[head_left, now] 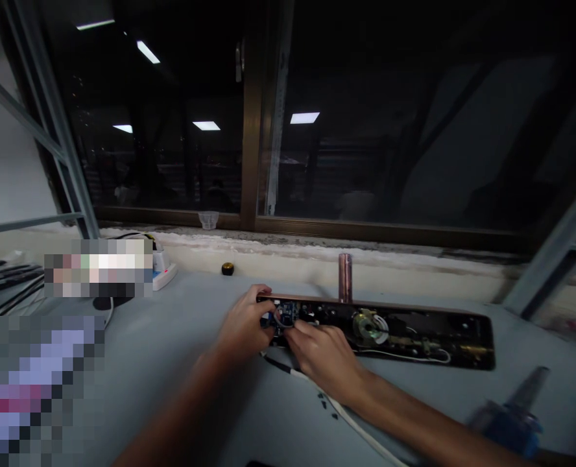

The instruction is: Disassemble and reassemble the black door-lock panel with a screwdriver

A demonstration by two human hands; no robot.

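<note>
A long black housing (414, 324) lies open-side up on the grey table, its inner parts exposed. Toward its left end sits a blue circuit board (288, 312) with thin wires. My left hand (246, 324) is closed around that left end, fingers over the edge and beside the board. At the board's lower edge, my right hand (322, 357) has its fingertips pressed together; what they pinch is too small to make out. A white ring (380, 329) and brass-coloured parts show further right in the housing. From near the left end, a white cable (351, 421) runs toward the front.
Behind the housing stands a copper-coloured cylinder (345, 277). A blurred blue tool (509, 421) lies at front right, and small black bits (323, 402) lie near the cable. A power strip (164, 277) and a small dark round object (228, 268) are at the back left.
</note>
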